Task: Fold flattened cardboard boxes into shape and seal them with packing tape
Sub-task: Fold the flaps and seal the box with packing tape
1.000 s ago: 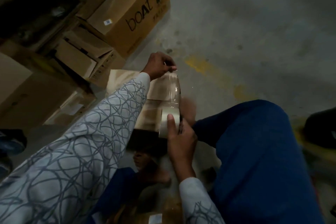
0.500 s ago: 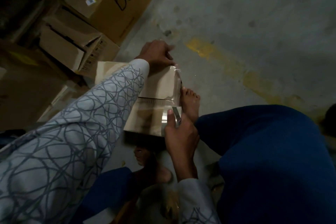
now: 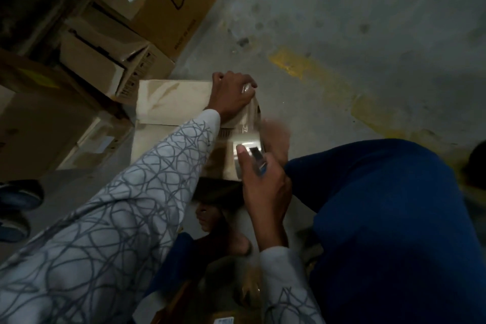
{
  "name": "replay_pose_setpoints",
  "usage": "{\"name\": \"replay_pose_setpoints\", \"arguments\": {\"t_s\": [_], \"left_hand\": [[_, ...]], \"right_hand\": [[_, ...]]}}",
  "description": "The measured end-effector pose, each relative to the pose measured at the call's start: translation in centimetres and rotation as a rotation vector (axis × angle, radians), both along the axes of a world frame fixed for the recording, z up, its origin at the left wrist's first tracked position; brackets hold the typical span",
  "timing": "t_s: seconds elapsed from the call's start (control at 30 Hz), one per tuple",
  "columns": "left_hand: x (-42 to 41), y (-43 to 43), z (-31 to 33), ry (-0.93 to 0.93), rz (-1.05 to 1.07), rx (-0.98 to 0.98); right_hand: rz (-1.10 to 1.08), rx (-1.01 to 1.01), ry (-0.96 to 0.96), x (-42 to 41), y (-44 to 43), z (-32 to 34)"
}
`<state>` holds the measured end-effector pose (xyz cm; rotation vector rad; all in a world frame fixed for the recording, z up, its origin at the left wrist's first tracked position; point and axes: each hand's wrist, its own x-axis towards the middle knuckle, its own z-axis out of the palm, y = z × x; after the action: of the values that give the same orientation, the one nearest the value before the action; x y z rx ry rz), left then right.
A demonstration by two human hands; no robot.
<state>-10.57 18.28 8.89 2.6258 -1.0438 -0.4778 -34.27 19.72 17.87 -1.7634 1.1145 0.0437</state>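
item: cardboard box (image 3: 171,102), on floor (image 3: 342,21) before me; likely light, stiff. my left hand (image 3: 231,95) pinches clear tape (image 3: 249,118) end at its far edge; right hand (image 3: 265,187) grips tape roll (image 3: 246,148). film looks clingy, so i'd hold the roll.

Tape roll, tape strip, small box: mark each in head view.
tape roll (image 3: 246,140), head view, pale outer face.
tape strip (image 3: 249,116), head view, clear stretched middle.
small box (image 3: 171,100), head view, bare far flap.
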Motion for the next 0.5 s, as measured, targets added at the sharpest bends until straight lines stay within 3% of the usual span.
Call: {"name": "replay_pose_setpoints", "arguments": {"t_s": [0.03,0.1,0.13,0.3,0.33,0.4,0.5], "left_hand": [[0.3,-0.3,0.0,0.002,0.014,0.001],[0.9,-0.9,0.2,0.000,0.026,0.002],[1.2,-1.3,0.3,0.007,0.027,0.003],[2.4,-1.8,0.1,0.069,-0.010,0.073],[2.5,-1.5,0.0,0.084,-0.020,0.083],[2.5,-1.2,0.0,0.117,-0.037,0.101],[2.5,-1.5,0.4,0.141,-0.052,0.124]], "right_hand": [[0.051,-0.033,-0.019,-1.0,1.2,3.0],[0.145,-0.234,0.013,0.4,-1.0,-0.4],[0.092,-0.171,0.018,1.4,-2.5,-2.7],[0.144,-0.259,0.119,6.5,-5.4,-26.3],[0.191,-0.297,0.147,6.6,-4.9,-27.5],[0.168,-0.088,0.159,6.4,-4.5,-24.5],[0.152,-0.317,0.146,5.6,-3.2,-26.4]]}}
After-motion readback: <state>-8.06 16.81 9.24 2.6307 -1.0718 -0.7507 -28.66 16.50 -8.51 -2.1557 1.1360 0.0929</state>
